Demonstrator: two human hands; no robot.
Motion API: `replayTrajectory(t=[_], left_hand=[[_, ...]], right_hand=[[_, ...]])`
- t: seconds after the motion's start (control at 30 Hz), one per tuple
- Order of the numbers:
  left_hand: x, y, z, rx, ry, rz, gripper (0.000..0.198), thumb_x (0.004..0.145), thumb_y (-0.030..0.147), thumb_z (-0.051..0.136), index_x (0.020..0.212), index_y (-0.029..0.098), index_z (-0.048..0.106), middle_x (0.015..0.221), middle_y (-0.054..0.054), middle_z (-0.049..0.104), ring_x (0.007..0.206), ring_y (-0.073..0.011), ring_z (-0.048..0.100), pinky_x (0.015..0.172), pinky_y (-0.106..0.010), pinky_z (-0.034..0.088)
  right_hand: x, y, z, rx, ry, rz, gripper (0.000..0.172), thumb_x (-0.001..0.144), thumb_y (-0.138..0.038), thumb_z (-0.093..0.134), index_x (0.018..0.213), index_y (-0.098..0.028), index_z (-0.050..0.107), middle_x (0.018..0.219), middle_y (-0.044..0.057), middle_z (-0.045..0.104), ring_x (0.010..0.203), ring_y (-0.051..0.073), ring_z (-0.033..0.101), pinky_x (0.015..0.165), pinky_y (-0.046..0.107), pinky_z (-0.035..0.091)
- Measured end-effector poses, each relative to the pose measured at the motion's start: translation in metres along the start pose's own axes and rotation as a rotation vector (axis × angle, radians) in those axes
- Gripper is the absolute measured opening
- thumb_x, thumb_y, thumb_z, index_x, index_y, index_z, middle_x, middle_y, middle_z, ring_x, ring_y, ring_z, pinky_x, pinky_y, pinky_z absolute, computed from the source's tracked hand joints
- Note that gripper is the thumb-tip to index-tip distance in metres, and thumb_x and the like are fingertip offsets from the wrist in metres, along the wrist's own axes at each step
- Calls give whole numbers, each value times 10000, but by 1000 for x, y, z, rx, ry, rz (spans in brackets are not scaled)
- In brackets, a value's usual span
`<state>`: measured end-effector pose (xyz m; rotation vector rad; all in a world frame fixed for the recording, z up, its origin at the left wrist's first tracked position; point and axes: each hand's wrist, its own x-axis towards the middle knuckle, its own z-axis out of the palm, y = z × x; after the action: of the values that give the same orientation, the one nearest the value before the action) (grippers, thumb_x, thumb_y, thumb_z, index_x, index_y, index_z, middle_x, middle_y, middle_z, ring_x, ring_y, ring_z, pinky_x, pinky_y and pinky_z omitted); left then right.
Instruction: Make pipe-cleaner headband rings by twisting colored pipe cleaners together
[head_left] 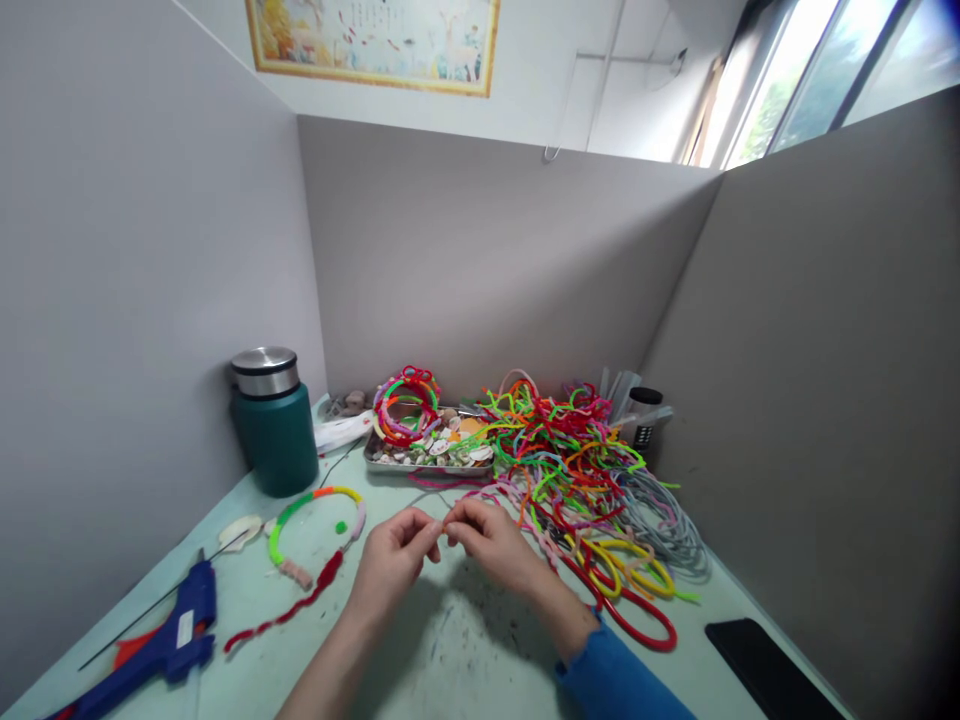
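My left hand point(397, 555) and my right hand point(487, 540) meet over the middle of the table, fingertips pinched close together. Whatever lies between them is too small to make out, with only a hint of orange showing. Left of my hands lies a ring wrapped in coloured pipe cleaner point(281, 525), green, orange, yellow and pale purple, open at its lower side. A twisted red pipe cleaner point(281, 612) trails from its right end. Inside the ring sits a small green piece point(341, 527).
A blue glue gun point(176, 630) lies front left, near a teal flask point(277, 440). Behind are a metal tray point(427, 468) of small pieces and several finished rings point(384, 420). Right are a pipe cleaner heap point(555, 430), red-handled scissors point(645, 625) and a black phone point(765, 670). Grey partitions point(480, 260) enclose the table.
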<state>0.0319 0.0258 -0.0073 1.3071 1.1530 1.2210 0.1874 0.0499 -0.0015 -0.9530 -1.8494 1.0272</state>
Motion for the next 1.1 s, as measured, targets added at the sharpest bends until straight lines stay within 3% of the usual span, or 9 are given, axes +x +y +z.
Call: replayTrajectory(t=[0.13,0.33,0.43,0.5,0.67,0.8,0.97,1.03,1.1], left_hand=[[1,-2,1,18,14,-7,336,698,474,619,625,154,548,508,14,559,357,-48,318,363,-178,208],[2,-1,2,-8,119,10,334,690,480,623,645,157,550,540,12,570,365,-56,357,371,-182,221],[2,-1,2,-27,140,11,344,676,494,633,657,158,561,536,17,569,360,-55,353,369,-182,216],[2,-1,2,-35,158,15,339,671,489,640,666,157,568,534,18,568,362,-53,354,368,-181,218],[2,-1,2,-56,167,37,321,680,470,642,681,154,582,537,19,563,368,-52,362,370,-180,223],[1,-2,2,-39,146,33,309,687,455,641,697,151,593,542,12,569,378,-55,363,376,-181,235],[0,-2,3,-21,135,20,307,692,452,635,698,148,593,549,8,576,380,-54,359,384,-183,249],[0,-1,3,-21,134,15,305,687,450,638,695,148,594,549,6,578,380,-55,361,385,-184,252],[1,-1,3,-21,145,18,301,684,447,639,695,149,595,553,5,579,381,-56,364,383,-184,249]], right_hand=[[1,4,-1,-84,24,-19,96,788,-195,544,724,-172,612,654,-18,575,617,116,498,579,217,365],[0,-7,-3,-328,303,-218,88,776,-265,620,823,-191,621,854,46,613,853,187,526,758,292,378],[-3,-14,-1,-325,386,-242,133,833,-286,548,764,-194,615,775,43,609,757,174,531,684,282,377],[-5,-15,2,-295,337,-190,243,860,-328,505,693,-191,615,648,22,593,621,147,516,597,263,363],[-6,-8,15,-32,42,112,376,872,-428,434,701,-168,645,547,2,599,427,96,472,438,216,333],[-1,-5,19,335,121,332,330,811,-460,506,785,-148,608,548,-24,559,351,52,368,337,174,233],[3,-1,14,857,152,468,298,647,-388,708,706,-141,553,648,-20,547,433,36,405,351,147,225],[4,1,12,945,167,482,289,639,-364,719,691,-136,549,643,-24,535,439,30,398,365,146,231],[4,3,11,890,163,455,274,652,-357,707,682,-135,550,627,-24,536,427,31,387,368,154,237]])
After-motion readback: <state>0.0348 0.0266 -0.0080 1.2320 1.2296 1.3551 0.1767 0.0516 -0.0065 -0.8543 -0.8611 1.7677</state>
